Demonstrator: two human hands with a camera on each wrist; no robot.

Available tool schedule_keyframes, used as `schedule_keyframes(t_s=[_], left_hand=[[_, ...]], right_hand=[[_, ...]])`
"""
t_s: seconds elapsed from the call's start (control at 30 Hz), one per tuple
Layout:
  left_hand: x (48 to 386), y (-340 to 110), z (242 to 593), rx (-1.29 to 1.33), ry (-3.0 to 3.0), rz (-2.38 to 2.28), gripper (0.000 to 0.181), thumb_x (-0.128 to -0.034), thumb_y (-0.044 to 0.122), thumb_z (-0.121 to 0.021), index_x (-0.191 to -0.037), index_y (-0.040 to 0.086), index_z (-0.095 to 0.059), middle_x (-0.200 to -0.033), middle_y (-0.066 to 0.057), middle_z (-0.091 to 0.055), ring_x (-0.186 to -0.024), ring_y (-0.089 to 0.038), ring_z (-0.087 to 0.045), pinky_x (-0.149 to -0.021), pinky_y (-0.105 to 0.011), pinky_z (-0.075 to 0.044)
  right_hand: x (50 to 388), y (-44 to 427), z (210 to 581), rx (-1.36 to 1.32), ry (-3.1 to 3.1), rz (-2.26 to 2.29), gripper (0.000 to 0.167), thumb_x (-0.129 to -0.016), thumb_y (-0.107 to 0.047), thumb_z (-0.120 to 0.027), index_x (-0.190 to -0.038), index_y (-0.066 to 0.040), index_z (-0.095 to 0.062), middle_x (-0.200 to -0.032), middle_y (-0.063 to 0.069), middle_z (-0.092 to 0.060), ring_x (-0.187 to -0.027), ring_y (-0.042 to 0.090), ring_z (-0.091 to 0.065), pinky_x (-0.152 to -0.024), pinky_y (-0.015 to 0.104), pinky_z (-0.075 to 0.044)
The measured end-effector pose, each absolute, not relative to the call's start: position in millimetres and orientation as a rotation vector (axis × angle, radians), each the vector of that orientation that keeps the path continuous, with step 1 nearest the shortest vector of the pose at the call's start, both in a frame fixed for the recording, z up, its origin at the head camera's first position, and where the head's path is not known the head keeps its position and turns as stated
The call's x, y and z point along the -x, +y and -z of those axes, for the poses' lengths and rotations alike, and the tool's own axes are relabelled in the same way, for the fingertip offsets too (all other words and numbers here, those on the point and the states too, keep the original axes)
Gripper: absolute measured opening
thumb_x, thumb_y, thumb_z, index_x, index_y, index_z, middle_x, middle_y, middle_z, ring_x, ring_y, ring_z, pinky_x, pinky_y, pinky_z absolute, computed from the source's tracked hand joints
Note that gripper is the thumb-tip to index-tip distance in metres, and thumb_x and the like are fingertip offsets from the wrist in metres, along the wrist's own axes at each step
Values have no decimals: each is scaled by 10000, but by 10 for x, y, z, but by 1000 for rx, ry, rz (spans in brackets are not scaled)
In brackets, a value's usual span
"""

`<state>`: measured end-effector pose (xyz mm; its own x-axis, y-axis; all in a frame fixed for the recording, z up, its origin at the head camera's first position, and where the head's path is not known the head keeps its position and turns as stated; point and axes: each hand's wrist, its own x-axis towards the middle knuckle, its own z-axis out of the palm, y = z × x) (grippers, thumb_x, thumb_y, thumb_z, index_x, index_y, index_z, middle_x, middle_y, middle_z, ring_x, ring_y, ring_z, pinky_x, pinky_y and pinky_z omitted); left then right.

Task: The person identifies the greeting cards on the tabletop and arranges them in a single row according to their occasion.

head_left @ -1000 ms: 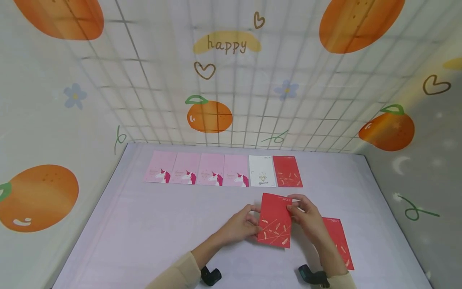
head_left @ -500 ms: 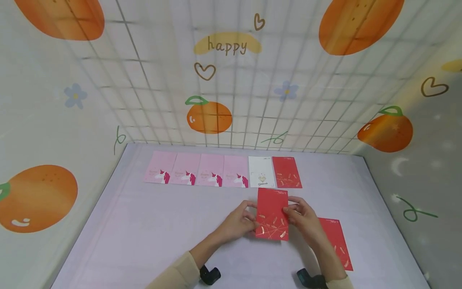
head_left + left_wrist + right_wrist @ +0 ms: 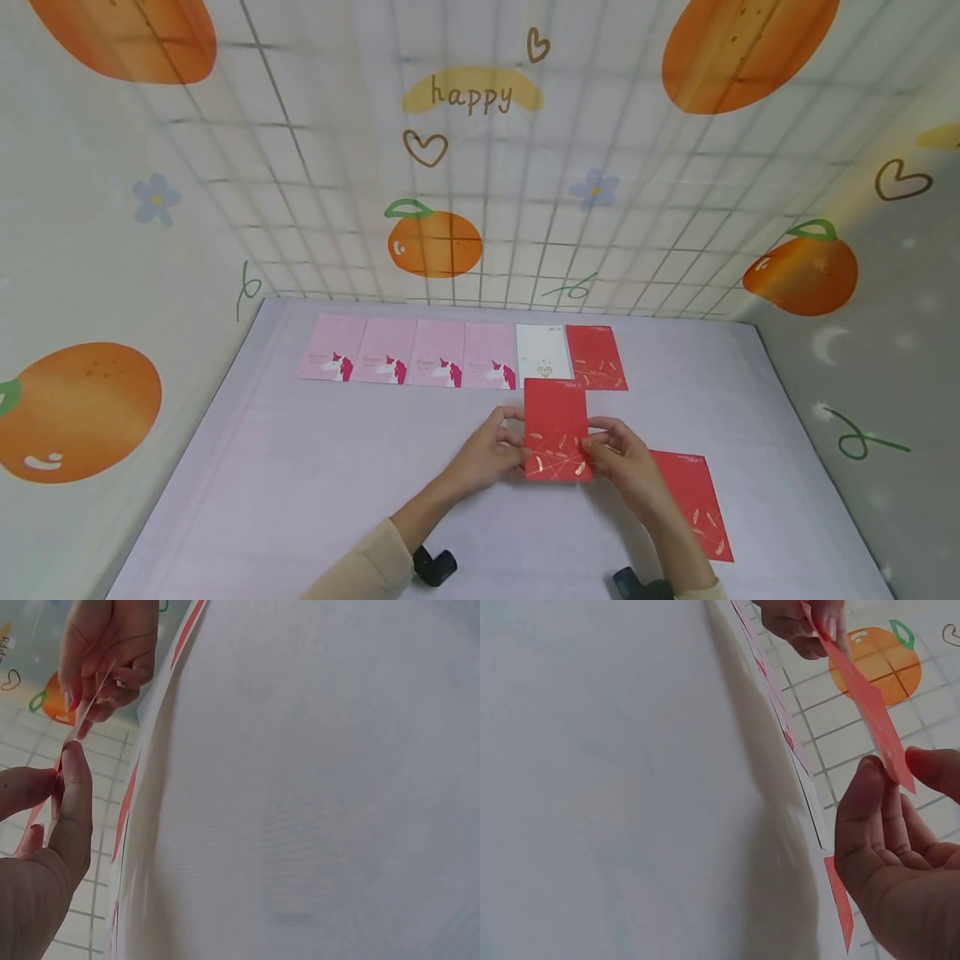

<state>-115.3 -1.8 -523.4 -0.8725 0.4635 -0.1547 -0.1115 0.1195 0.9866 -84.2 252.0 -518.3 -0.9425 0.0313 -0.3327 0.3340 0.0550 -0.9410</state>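
A red card with gold feather prints (image 3: 556,429) is held up between both hands, above the table in the head view. The left hand (image 3: 489,450) pinches its left edge between thumb and fingers. At the opposite edge, the right hand (image 3: 621,460) pinches it the same way. In the right wrist view the card (image 3: 874,705) appears nearly edge-on, with the right thumb on one face and fingertips on the other. The left wrist view shows the left hand (image 3: 56,817) gripping the thin card edge. Behind the card's top lies a white card (image 3: 542,352), partly covered from view.
Along the back of the table (image 3: 300,467) runs a row: several pink unicorn cards (image 3: 439,352), the white card, then a red card (image 3: 596,358). Another red card (image 3: 693,504) lies at the right, partly behind the right forearm. A patterned curtain (image 3: 330,208) stands behind.
Both hands have carried the red card a little left and away from the body, toward the row. Its top now overlaps the white card in view. The right hand's grip sits lower on the edge.
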Motion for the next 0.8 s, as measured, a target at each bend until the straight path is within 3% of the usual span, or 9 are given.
schedule_keyframes(t_s=[0.47, 0.8], left_hand=[[1175, -27, 5257, -321, 1954, -1833, 525, -910, 126, -718, -1366, 150, -459, -962, -85, -644, -825, -211, -722, -723, -351, -595], [1205, 24, 5297, -342, 1958, -1837, 548, -895, 159, -745, -1362, 172, -459, -973, -67, -648, -834, -193, -719, -733, -350, -594]], right_hand=[[811, 2516, 5258, -228, 2098, 2022, 447, -925, -209, -731, -1288, -44, -531, -1150, 205, -595, -1018, 320, -669, -821, 364, -574], [817, 2544, 5247, -226, 2105, 2034, 437, -940, -198, -714, -1299, -34, -524, -1163, 215, -590, -1023, 304, -669, -834, 354, -570]])
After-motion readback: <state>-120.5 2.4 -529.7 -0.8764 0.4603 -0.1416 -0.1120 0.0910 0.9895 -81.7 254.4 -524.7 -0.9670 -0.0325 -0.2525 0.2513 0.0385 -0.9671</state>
